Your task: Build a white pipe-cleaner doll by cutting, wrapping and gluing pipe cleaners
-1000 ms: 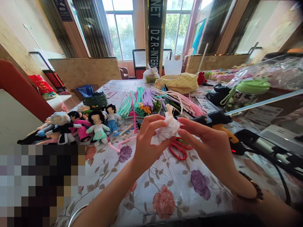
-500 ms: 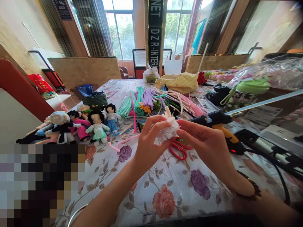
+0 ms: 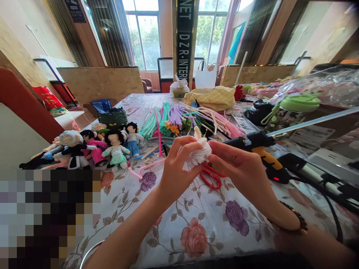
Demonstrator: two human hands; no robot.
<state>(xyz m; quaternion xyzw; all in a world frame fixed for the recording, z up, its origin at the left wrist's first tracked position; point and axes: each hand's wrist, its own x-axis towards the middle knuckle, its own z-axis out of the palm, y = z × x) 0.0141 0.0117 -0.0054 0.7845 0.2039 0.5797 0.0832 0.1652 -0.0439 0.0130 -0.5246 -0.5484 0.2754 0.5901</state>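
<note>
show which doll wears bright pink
The black-haired doll in magenta, between the grey-haired doll in black and the doll in mint. Its outfit colour sets it apart from both and the doll in blue.

dark pillar sign (image 3: 184, 40) | "NET DZR-INTER" | lettering runs vertically

- Left hand (image 3: 176, 168): I see it bare, with slim, tapering fingers.
- Left forearm (image 3: 137, 224): bare as far as my view runs, with a thin, smooth, silvery round bangle (image 3: 89, 251) at its lower stretch, partly cut off by the frame.
- Right hand (image 3: 244, 170): bare and similarly slender; I catch a tiny glint on one finger, too small to identify.
- Right wrist (image 3: 286, 216): a dark, glossy bracelet (image 3: 303, 223) of rounded beads, with some brownish-gold flecks.
</note>
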